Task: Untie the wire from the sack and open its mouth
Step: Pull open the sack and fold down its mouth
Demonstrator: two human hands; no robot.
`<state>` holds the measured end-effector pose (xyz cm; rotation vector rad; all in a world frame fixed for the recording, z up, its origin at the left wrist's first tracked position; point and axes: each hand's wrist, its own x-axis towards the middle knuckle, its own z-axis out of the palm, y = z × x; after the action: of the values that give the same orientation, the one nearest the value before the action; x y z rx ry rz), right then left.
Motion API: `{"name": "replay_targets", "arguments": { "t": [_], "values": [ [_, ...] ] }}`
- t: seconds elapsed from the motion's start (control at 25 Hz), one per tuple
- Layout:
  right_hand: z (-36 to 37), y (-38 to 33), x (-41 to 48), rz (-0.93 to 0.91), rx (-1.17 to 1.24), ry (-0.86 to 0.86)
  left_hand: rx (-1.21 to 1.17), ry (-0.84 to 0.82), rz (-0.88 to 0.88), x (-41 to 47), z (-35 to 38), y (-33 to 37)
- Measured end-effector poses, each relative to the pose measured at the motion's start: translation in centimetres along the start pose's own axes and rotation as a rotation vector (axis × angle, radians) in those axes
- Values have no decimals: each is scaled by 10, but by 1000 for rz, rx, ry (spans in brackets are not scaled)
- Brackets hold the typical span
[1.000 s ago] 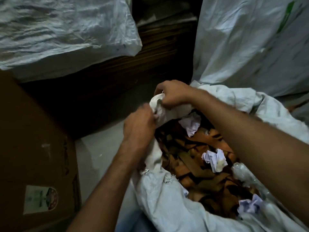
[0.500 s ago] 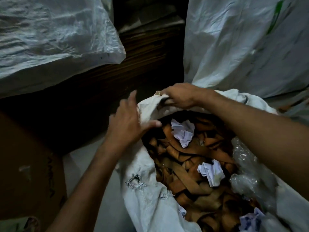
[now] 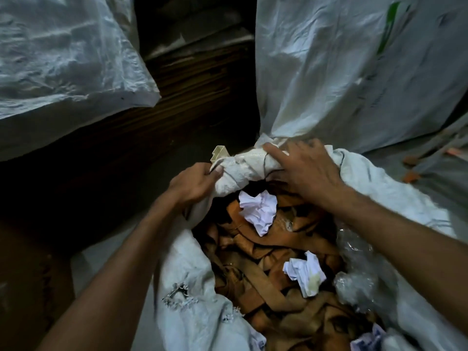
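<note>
Left hand (image 3: pixel 195 183) clenched on the sack (image 3: pixel 243 165) rim's bunched far edge, right hand (image 3: pixel 307 168) just beside, spread loosely over it, roll lying crosswise between them.

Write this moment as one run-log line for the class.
left hand: gripping rolled sack rim | right hand: resting on rim | sack mouth: open | contents: brown strips, crumpled paper

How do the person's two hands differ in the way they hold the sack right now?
The left hand is curled in a closed grip on the bunched rim of the sack, thumb pressed on the cloth; the right hand lies flatter, fingers spread over the rim. The left hand is at the rim's left end, the right hand further right, partly over the opening. Both touch the same rolled white edge.
</note>
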<state>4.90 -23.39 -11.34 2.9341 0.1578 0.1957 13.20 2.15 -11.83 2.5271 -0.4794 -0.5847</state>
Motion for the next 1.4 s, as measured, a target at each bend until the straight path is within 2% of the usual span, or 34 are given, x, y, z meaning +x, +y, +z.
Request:
{"name": "replay_targets", "arguments": {
  "t": [0.04,0.08,0.16,0.24,0.32,0.44,0.52,0.56,0.64,0.76,0.84,0.88,0.92,1.0,1.04,1.12,1.2,1.24,1.32,1.4],
  "values": [
    [-1,10,9,-16,69,-54,24,-20,5,-1,0,2],
    [-4,19,19,-32,178,-114,150,14,33,-3,2,6],
    [-9,41,44,-51,479,-326,479,167,159,-4,19,21],
    [-16,58,60,-13,672,-486,574,258,316,8,36,47],
    [-19,62,69,41,609,-480,575,298,360,30,48,66],
    [-7,32,32,214,157,-200,605,303,289,41,58,65],
    [-5,10,-18,332,13,-35,549,281,235,41,53,65],
    [-4,9,-35,353,-16,-22,489,256,218,42,46,68],
    [-6,32,-45,330,-44,-17,271,85,195,38,26,78],
    [-22,90,-18,227,171,-44,-205,-210,194,23,-9,88],
    [-31,112,-5,197,438,-144,-281,-296,196,25,-14,94],
    [-29,117,-2,210,529,-208,-159,-264,210,29,-9,97],
    [-26,120,-1,236,581,-284,75,-183,209,37,1,100],
    [-15,121,4,323,657,-367,504,60,244,51,32,107],
    [-8,120,9,367,689,-382,563,155,306,57,48,112],
    [-6,116,15,418,608,-349,562,212,432,68,68,119],
    [-9,103,0,451,274,-222,591,206,520,75,73,120],
    [-16,90,-15,511,149,-187,562,209,517,79,71,119],
    [-27,59,-52,640,37,-262,429,168,406,93,57,120],
    [-23,46,-81,689,-4,-343,292,-25,299,115,44,115]
  ]
}}
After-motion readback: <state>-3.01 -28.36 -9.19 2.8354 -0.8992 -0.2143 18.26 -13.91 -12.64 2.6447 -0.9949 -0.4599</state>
